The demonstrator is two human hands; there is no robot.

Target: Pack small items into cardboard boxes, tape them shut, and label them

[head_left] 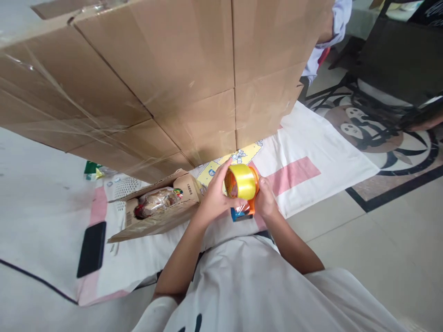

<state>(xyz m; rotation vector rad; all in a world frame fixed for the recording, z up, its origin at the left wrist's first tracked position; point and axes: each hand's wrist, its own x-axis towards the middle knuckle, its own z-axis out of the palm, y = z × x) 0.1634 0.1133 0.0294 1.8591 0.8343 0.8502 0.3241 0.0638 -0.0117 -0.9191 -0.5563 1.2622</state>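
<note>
Near centre, between hands: tape gun (242, 189)
Left hand (216, 193): clasped on roll's left side
Right hand (266, 200): gripping handle, probably
Tape gun axis: upright, roll up, handle down

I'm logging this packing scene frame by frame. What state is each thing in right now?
tape dispenser: held up in both hands, yellow roll loaded
left hand: closed on the roll's side
right hand: gripping the dispenser from the right
large cardboard box: flaps shut, seams taped over
small carton: open, wrapped item inside
phone: lying flat, screen dark
cloth: spread flat on the floor
</note>
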